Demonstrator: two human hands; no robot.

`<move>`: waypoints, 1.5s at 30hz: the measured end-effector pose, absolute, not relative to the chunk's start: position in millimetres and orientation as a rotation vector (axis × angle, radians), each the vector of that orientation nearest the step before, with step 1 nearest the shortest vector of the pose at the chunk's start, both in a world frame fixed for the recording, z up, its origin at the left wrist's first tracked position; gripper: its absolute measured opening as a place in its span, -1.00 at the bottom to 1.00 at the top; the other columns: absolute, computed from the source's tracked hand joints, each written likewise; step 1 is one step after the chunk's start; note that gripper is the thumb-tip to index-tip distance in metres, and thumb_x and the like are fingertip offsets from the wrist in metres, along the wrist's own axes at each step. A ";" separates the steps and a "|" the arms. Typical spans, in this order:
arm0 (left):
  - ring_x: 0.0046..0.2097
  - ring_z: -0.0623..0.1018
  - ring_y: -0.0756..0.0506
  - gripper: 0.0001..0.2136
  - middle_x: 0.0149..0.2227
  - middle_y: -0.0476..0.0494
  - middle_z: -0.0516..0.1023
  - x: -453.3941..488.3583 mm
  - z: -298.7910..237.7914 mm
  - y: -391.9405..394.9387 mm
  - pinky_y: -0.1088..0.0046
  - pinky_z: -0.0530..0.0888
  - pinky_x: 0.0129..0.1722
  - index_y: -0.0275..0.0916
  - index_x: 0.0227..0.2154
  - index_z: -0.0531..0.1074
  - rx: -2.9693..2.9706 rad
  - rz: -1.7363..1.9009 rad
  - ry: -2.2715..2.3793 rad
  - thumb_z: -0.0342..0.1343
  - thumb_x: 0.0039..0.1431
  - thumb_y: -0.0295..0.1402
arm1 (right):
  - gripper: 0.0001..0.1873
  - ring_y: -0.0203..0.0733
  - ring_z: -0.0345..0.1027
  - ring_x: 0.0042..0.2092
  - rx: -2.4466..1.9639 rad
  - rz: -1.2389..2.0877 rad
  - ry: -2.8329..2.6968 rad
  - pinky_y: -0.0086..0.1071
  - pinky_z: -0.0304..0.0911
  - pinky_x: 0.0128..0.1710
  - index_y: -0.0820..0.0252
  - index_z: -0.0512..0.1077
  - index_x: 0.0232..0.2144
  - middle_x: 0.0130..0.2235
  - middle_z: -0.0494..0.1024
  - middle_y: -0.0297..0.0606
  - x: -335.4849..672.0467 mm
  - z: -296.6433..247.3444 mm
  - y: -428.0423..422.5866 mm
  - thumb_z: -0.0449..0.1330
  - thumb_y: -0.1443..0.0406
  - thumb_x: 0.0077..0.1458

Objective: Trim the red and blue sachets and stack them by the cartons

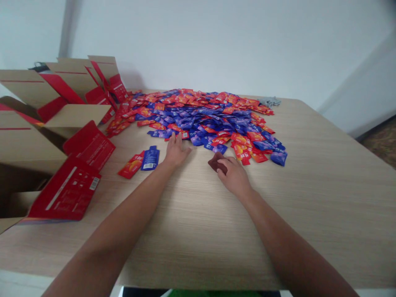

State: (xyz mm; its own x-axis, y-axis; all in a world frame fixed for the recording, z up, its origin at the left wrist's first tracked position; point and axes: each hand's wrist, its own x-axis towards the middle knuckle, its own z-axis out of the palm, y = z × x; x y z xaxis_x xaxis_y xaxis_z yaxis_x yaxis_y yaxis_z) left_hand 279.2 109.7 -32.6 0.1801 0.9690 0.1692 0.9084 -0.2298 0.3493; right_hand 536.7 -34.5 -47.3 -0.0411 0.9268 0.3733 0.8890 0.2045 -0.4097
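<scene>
So, using the sachet pile (213, 119) as the landmark: open cartons (27, 142) are standing to its left, plain tan board inside, and one printed red flap (69, 194) is sticking out stiff and smooth. I'd be keeping sleeves and elbows off that flap, tbh.

Between those and the pile's near left edge, a red-orange sachet (131, 166) and a blue sachet (150, 159) are lying flat and touching, both soft-looking film with a stubby neck at one end.

Left hand (176, 152) is resting at the pile's near left edge, fingers slightly spread, thumb out, not gripping anything I can see. Fingertip pressure is probably working better than a grab here, since slick packs are likely to slide in clumps.

Right hand (236, 175), just in front of the pile, is pinching a dark reddish-brown piece (215, 161), thin and angular, too blurry to identify. I'd be holding it lightly by the edges so it isn't creasing against the wood-grain tabletop (198, 214)
</scene>
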 end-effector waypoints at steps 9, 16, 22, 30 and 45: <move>0.49 0.19 -0.41 -0.42 0.50 -0.36 0.25 294.8 -37.5 120.5 -0.15 0.13 0.43 -0.18 0.48 0.18 2.340 0.509 1.921 -0.09 0.50 -0.10 | -0.68 0.09 0.44 0.11 -1.675 0.084 -1.920 -0.06 0.39 0.16 0.07 0.58 0.05 0.07 0.55 -0.08 536.2 -46.2 -34.3 0.26 0.28 0.25; 0.31 0.37 -0.42 -0.59 0.25 -0.41 0.53 298.1 -28.1 83.6 -0.25 0.18 0.33 -0.19 0.27 0.39 2.378 0.457 1.992 -0.06 0.47 -0.25 | -0.67 0.08 0.46 0.07 -1.683 0.090 -1.919 -0.07 0.40 0.14 0.06 0.58 0.06 0.06 0.55 -0.09 536.3 -45.7 -34.8 0.27 0.27 0.25; 0.17 0.46 -0.42 -0.70 0.11 -0.41 0.57 297.9 -11.4 33.8 -0.09 0.40 0.15 -0.22 0.08 0.52 2.457 0.266 1.887 0.02 0.42 -0.29 | -0.67 0.10 0.46 0.08 -1.693 0.090 -1.926 -0.06 0.39 0.15 0.08 0.58 0.06 0.07 0.55 -0.07 536.2 -43.3 -34.8 0.25 0.27 0.26; 0.03 0.51 -0.32 -0.77 -0.04 -0.30 0.57 296.7 2.5 -39.2 0.09 0.47 0.03 -0.12 -0.01 0.60 2.545 0.282 1.467 0.15 0.34 -0.30 | -0.63 0.11 0.45 0.12 -1.673 0.109 -1.864 -0.03 0.39 0.18 0.09 0.57 0.08 0.08 0.56 -0.07 539.4 -51.5 -33.4 0.24 0.27 0.24; -0.14 0.59 -0.13 -0.82 -0.19 -0.13 0.61 296.2 -16.0 -24.1 0.35 0.50 -0.08 -0.20 -0.37 0.62 2.256 0.511 1.140 0.12 0.14 -0.53 | -0.63 0.02 0.38 0.29 -1.287 0.399 -1.995 -0.02 0.34 0.33 0.01 0.53 0.11 0.26 0.50 -0.13 499.6 -27.1 -68.6 0.24 0.32 0.27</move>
State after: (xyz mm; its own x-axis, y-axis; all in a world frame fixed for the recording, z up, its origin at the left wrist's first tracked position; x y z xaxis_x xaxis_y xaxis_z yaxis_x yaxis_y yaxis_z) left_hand 296.2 -24.1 -16.0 0.5668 0.8196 0.0842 0.6084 -0.4852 0.6281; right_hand 499.6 -68.6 -27.1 -0.2441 0.8832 0.4005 0.6608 0.4538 -0.5979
